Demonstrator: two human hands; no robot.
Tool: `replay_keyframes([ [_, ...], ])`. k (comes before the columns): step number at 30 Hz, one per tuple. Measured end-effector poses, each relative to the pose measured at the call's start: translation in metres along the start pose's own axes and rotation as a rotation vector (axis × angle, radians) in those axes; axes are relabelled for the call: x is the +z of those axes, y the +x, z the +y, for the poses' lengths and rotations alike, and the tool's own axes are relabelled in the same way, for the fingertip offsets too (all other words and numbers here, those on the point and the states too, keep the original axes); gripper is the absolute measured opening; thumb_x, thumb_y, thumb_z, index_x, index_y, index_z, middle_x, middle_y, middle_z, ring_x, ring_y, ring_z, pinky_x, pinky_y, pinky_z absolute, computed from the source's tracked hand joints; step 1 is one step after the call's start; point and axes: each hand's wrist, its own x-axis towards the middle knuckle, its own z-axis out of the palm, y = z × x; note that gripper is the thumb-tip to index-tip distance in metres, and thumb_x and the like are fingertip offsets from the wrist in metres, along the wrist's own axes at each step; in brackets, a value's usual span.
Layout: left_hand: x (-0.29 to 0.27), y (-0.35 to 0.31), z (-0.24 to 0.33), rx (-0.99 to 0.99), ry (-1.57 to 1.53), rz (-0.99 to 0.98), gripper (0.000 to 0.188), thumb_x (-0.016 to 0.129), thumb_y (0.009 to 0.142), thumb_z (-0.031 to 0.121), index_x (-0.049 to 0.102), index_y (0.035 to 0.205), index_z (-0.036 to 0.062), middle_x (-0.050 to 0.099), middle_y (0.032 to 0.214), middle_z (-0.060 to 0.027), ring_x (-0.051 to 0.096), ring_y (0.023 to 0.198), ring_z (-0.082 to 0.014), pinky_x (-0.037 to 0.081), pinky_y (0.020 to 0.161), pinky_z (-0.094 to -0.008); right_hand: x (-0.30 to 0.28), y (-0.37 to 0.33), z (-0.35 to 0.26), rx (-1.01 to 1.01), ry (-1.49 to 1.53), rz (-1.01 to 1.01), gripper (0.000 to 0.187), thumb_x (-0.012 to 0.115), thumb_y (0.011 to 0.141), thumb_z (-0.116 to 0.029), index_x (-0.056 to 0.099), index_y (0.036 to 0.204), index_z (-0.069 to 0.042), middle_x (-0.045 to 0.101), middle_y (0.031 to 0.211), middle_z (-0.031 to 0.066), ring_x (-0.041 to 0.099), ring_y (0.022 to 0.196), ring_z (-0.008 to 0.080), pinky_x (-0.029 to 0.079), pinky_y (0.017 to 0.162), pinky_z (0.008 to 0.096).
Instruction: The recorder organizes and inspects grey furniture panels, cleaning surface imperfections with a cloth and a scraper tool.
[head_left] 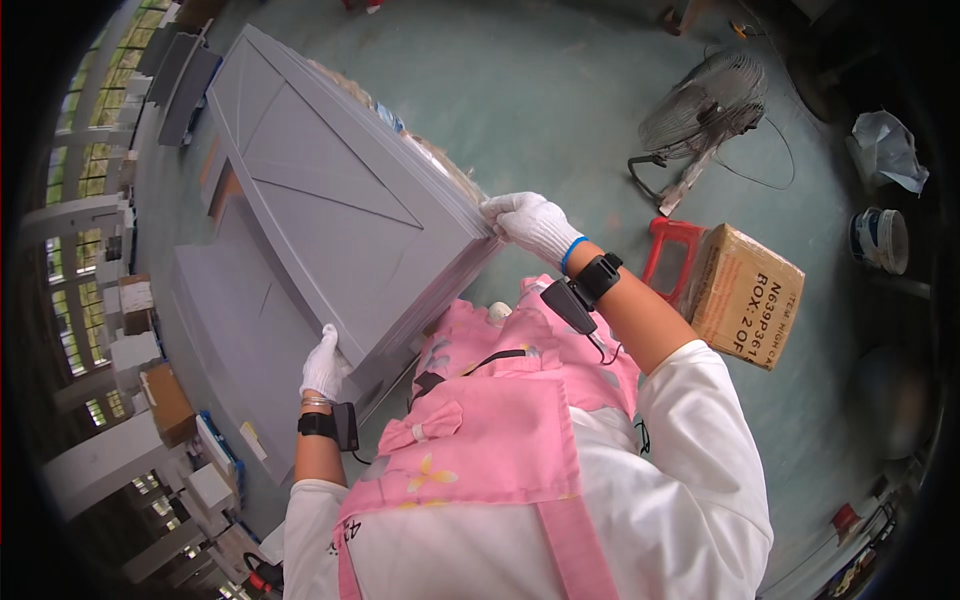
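Observation:
A grey panel (330, 170) with raised diagonal strips and a raised border lies on top of a stack of similar panels in front of me. My left hand (325, 368), in a white knitted glove, grips its near left corner, thumb on the top face and fingers hidden beneath. At the near right corner, my right hand (530, 225), in a matching glove with a blue cuff, is closed round the edge. How many layers it holds I cannot make out. Lower on the left lies another grey panel (225, 300), partly covered by the top one.
On the right, a brown carton (748, 297) rests against a red-handled frame (672, 245). Farther off stand a floor fan (705, 105) with a trailing cable, a clear plastic bag (887, 150) and a white bucket (880, 240). Boxes (170, 400) and pale boards line the left side.

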Motion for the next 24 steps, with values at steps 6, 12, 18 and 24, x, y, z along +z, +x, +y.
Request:
replay_keyframes([
  [6,-0.006,0.017,-0.018,0.03,-0.032,0.074,0.065,0.054,0.095,0.055,0.056,0.12,-0.0047,0.063,0.109,-0.0128,0.061,0.092,-0.0198,0.049,0.085,-0.0322,-0.008,-0.008,-0.023,0.098,0.255,-0.027,0.032,0.055,0.082,-0.017,0.073,0.109,-0.015,0.07,0.086,0.0048,0.065,0.075,0.0154,0.053,0.072,0.0288],
  [12,0.018,-0.007,0.001,0.176,0.157,0.054,0.076,0.048,0.094,0.062,0.054,0.123,-0.0086,0.064,0.096,-0.0144,0.058,0.088,-0.0186,0.048,0.08,-0.0284,-0.003,-0.007,-0.024,-0.041,-0.09,-0.095,0.033,0.048,0.081,-0.034,0.07,0.092,-0.01,0.068,0.082,0.0123,0.065,0.079,0.0302,0.051,0.074,0.0388],
  [18,0.015,-0.001,-0.005,-0.072,-0.229,-0.04,0.074,0.052,0.096,0.051,0.023,0.15,0.0108,0.039,0.148,-0.0087,0.04,0.133,-0.0319,0.025,0.106,-0.0684,-0.004,-0.013,-0.048,-0.032,-0.316,-0.093,0.05,0.047,0.091,-0.051,0.072,0.105,-0.009,0.07,0.088,0.0105,0.067,0.086,0.0277,0.051,0.081,0.0375],
  [24,0.02,-0.017,0.005,-0.053,-0.349,-0.25,0.074,0.054,0.094,0.053,0.022,0.15,0.0161,0.036,0.151,-0.0083,0.035,0.138,-0.0347,0.02,0.106,-0.0718,0.009,-0.005,-0.043,-0.115,-0.394,-0.026,0.062,0.044,0.091,-0.057,0.071,0.094,-0.001,0.069,0.09,0.0234,0.067,0.089,0.0395,0.053,0.08,0.0459],
])
